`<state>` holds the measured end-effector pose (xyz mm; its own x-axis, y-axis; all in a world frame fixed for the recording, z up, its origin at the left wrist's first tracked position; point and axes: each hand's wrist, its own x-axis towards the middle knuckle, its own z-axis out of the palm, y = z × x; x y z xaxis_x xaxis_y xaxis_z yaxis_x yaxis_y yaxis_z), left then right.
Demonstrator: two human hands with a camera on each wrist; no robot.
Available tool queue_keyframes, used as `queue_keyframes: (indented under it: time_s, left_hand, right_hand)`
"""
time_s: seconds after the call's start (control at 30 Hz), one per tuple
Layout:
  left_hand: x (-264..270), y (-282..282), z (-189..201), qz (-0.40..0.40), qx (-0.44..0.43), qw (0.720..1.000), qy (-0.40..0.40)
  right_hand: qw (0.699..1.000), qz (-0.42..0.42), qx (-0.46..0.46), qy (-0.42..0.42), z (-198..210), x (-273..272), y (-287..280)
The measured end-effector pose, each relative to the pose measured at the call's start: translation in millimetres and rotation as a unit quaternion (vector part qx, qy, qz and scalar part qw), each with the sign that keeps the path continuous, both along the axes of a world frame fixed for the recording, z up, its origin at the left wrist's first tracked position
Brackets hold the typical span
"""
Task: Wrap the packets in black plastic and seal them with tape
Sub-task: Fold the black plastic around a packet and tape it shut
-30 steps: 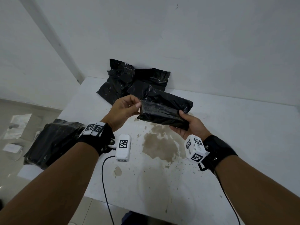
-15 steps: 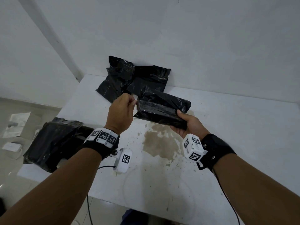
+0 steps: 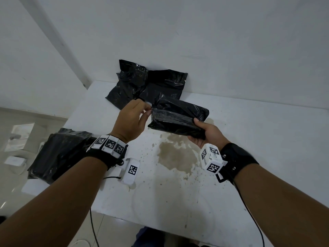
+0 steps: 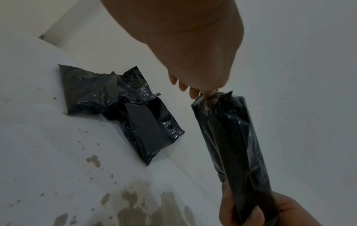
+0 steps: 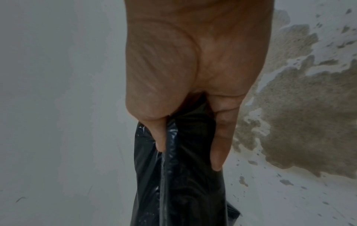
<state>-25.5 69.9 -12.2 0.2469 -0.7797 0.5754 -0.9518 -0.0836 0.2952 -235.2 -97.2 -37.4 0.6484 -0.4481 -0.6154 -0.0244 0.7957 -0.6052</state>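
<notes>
Here: one flat oblong packet wrapped in glossy black plastic [image 3: 175, 123], held in the air above the white tabletop [image 3: 258, 139], clear of its surface. The right hand [image 3: 207, 133] grasps the packet's near right end, thumb on top and fingers curled beneath; the right wrist view shows thumb and fingers closed on the black film. The left hand [image 3: 130, 122] is at the opposite, left end, its fingertips [image 4: 193, 93] pinching the gathered end of the wrap, where a pale translucent bit shows; whether that is tape cannot be told. Directly beyond the packet, against the white wall [image 3: 213, 41], lies a heap of crumpled black plastic bundles [image 3: 146, 86] on the tabletop. A brown stain [image 3: 176, 157] marks the tabletop below the hands. Off the left edge, lower down, sits a further black plastic bundle [image 3: 57, 154].
</notes>
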Motion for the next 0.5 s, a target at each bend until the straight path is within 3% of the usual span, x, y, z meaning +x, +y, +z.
queue_keyframes:
  time_s: [0.13, 0.23, 0.37, 0.5]
  left_hand:
    - [0.3, -2.9, 1.3, 0.021, -0.001, 0.994, -0.109]
    - [0.1, -2.8, 2.0, 0.047, 0.015, 0.989, -0.139]
    - [-0.7, -1.4, 1.9, 0.067, 0.030, 0.989, -0.127]
    - [-1.9, 0.5, 0.9, 0.062, 0.077, 0.994, -0.055]
  right_hand:
    - [1.000, 0.009, 0.000, 0.004, -0.4, -0.1, 0.3]
    - [1.000, 0.016, -0.008, 0.009, -1.3, -2.2, 0.6]
    - [0.999, 0.023, -0.019, 0.019, -1.9, -3.9, 1.4]
    - [0.998, 0.037, -0.035, 0.035, -2.7, -5.1, 0.9]
